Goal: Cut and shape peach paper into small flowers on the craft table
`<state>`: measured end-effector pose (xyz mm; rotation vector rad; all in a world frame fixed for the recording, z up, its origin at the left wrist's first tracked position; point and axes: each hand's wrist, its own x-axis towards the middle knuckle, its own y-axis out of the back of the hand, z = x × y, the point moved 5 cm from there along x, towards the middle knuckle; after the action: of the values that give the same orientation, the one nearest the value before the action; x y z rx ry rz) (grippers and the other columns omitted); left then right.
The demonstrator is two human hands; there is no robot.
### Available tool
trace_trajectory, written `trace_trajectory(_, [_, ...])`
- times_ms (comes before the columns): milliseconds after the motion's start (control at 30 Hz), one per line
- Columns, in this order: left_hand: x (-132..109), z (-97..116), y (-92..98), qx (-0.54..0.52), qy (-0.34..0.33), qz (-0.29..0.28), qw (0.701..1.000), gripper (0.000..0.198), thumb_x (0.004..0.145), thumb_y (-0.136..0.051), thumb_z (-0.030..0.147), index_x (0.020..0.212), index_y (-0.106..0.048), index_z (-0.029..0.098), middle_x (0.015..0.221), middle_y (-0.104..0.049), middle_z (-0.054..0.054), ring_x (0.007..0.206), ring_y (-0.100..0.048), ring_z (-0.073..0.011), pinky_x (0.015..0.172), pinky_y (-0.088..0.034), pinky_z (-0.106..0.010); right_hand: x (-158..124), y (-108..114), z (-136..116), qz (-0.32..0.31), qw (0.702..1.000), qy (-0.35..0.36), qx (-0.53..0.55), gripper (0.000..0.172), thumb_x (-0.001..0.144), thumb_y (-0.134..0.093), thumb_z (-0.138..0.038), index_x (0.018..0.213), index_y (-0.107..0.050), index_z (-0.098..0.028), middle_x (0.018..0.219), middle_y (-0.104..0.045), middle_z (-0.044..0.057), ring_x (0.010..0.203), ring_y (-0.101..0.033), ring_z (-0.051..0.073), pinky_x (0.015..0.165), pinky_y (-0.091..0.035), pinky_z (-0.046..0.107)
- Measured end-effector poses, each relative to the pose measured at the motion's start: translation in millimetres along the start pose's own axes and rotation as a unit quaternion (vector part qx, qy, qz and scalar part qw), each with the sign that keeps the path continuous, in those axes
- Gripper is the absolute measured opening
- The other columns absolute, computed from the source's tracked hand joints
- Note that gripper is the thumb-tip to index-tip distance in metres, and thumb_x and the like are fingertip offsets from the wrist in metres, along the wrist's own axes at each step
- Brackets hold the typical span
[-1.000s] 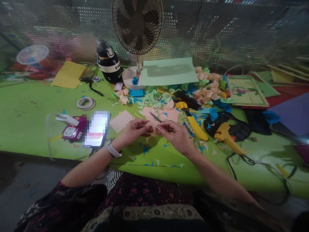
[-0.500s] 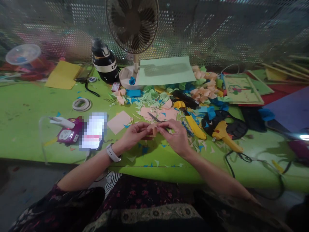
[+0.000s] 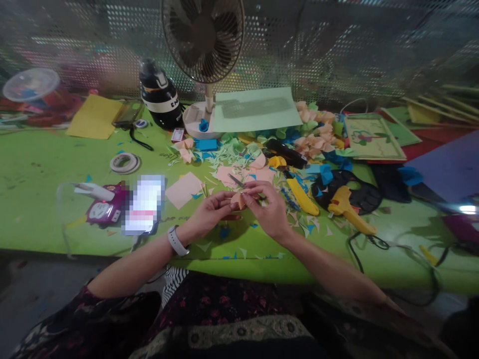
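My left hand and my right hand meet over the near part of the green table. Between their fingertips is a small curled piece of peach paper, pinched from both sides. Just beyond the fingers, the dark pointed tip of a tool, perhaps scissors, shows above flat pink paper; its other end is hidden by my right hand. A pale pink paper square lies to the left of my left hand. Small blue and peach scraps are scattered under and around both hands.
To the right lie a yellow cutter and a yellow glue gun with a cord. A phone and a purple power socket box are on the left. Behind stand a fan, a black bottle and piles of paper petals.
My fingers have shifted slightly around the peach paper, which shows more of its curled shape now. The whole view has moved a little. Both hands keep their hold.
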<state>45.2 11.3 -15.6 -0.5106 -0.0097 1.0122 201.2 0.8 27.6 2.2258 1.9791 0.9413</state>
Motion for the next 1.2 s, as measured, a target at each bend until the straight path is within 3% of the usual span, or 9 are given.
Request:
trace_trajectory(267, [-2.4, 3.2, -2.5, -0.019, -0.001, 0.000, 1.000, 0.037, 0.078, -0.079, 0.033, 0.109, -0.065, 0.018, 0.101, -0.074, -0.006, 0.097, -0.071, -0.0202, 0.080, -0.060, -0.032, -2.1, -0.4, -1.3, 0.006, 1.000, 0.006, -0.015, 0.009, 0.090, -0.061, -0.029, 0.084, -0.062, -0.023, 0.088, -0.069, 0.004, 0.083, -0.066, 0.018, 0.076, -0.054, 0.034])
trace_trajectory(467, [-2.9, 4.5, -2.9, -0.026, 0.001, 0.016, 1.000, 0.037, 0.073, -0.084, 0.032, 0.101, -0.067, 0.016, 0.096, -0.076, -0.005, 0.090, -0.073, -0.0189, 0.078, -0.060, -0.030, -4.2, -1.8, -3.8, 0.014, 0.997, 0.073, -0.027, 0.009, 0.089, -0.064, -0.026, 0.081, -0.063, -0.022, 0.084, -0.069, 0.004, 0.082, -0.066, 0.018, 0.071, -0.054, 0.032])
trace_trajectory(633, [-1.5, 5.3, 0.6, -0.030, 0.015, 0.037, 0.999, 0.035, 0.074, -0.083, 0.031, 0.100, -0.066, 0.016, 0.093, -0.077, -0.005, 0.087, -0.074, -0.0186, 0.074, -0.060, -0.029, -0.8, -0.5, 1.8, -0.010, 1.000, 0.003, 0.003, 0.008, 0.088, -0.065, -0.029, 0.086, -0.063, -0.021, 0.084, -0.069, 0.003, 0.077, -0.064, 0.016, 0.071, -0.053, 0.031])
trace_trajectory(867, [-0.5, 8.9, 3.2, -0.021, 0.007, 0.043, 0.999, 0.041, 0.071, -0.085, 0.034, 0.101, -0.066, 0.014, 0.089, -0.077, -0.006, 0.080, -0.074, -0.0169, 0.077, -0.059, -0.029, 4.3, -2.9, 20.5, -0.069, 0.985, -0.117, 0.104, 0.028, 0.083, -0.071, -0.043, 0.096, -0.061, -0.019, 0.088, -0.069, 0.004, 0.080, -0.065, 0.017, 0.073, -0.055, 0.031])
trace_trajectory(1067, [-2.6, 11.1, 4.8, 0.036, 0.012, 0.057, 0.998, 0.041, 0.073, -0.083, 0.037, 0.104, -0.064, 0.015, 0.093, -0.077, -0.007, 0.076, -0.074, -0.0172, 0.063, -0.057, -0.025, 3.1, -1.6, 19.5, -0.065, 0.987, -0.113, 0.097, 0.025, 0.084, -0.070, -0.043, 0.094, -0.064, -0.020, 0.086, -0.069, 0.004, 0.078, -0.064, 0.017, 0.072, -0.054, 0.032])
trace_trajectory(1200, [-1.6, 10.8, 6.4, 0.049, 0.012, 0.056, 0.997, 0.041, 0.073, -0.083, 0.036, 0.101, -0.065, 0.014, 0.084, -0.076, -0.005, 0.069, -0.072, -0.0145, 0.059, -0.056, -0.023, 2.1, -0.7, 16.4, -0.060, 0.990, -0.097, 0.082, 0.024, 0.084, -0.070, -0.041, 0.095, -0.065, -0.020, 0.085, -0.069, 0.003, 0.077, -0.064, 0.017, 0.072, -0.054, 0.032])
